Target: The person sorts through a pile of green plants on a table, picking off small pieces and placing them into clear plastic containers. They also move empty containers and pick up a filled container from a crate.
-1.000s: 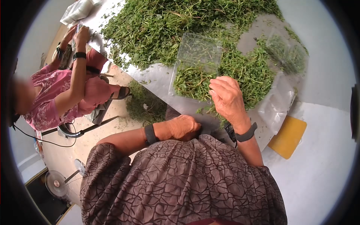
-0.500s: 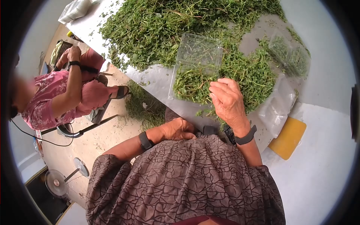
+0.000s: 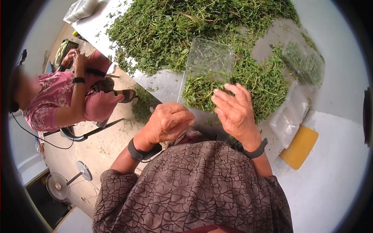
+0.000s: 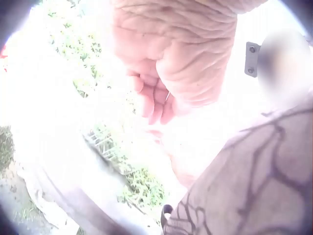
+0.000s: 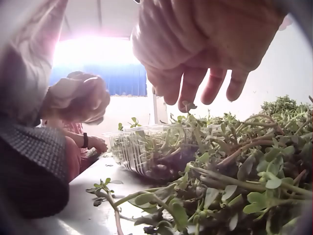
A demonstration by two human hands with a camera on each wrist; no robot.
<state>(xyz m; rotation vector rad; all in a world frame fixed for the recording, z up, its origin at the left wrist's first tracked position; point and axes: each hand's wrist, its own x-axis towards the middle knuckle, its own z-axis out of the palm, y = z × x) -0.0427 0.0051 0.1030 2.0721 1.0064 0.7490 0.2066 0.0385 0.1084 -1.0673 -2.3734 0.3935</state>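
Note:
My right hand (image 3: 237, 112) is over the near edge of a clear plastic clamshell box (image 5: 128, 152), fingers spread and slightly bent. In the right wrist view its fingertips are just above the purslane-like greens (image 5: 264, 181), with a small leaf overlapping one finger. Greens (image 3: 202, 91) fill the box's base, and its clear lid (image 3: 193, 48) lies folded back toward the big pile. My left hand (image 3: 169, 122) is raised to the left of the box, its fingers loosely curled with nothing visible in them. The left wrist view shows its palm (image 4: 195, 63), washed out by glare.
A large heap of greens (image 3: 155, 39) covers the table's far side. A filled box (image 3: 303, 60) and empty clear boxes (image 3: 287, 112) stand at the right, near a yellow board (image 3: 299, 147). More boxes (image 3: 81, 9) stack at far left. Another person (image 3: 58, 91) sits at the left.
My left hand has risen from my lap toward the box. The right hand's fingers have spread from a bunched pose over the greens. The seated person's hands have lowered.

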